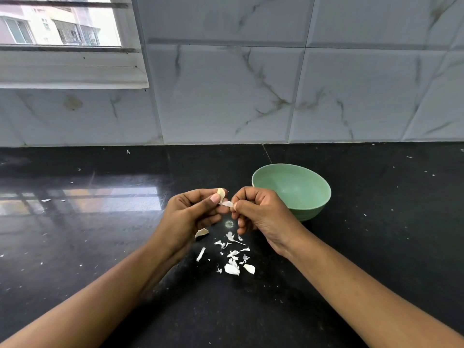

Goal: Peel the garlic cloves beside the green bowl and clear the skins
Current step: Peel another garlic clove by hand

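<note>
Clove (221,192) upright — tip up, left fingers (214,197) clamping it, right fingers (244,195) pinching skin (228,204)

My left hand (193,213) and right hand (259,212) meet out front, fingers curled and pinching, forearms angling inward.

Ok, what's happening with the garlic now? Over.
Left hand pinches garlic clove; right hand pinches skin flake. Loose skins scattered on counter below. Green bowl beside right hand; nothing in the way.
</note>
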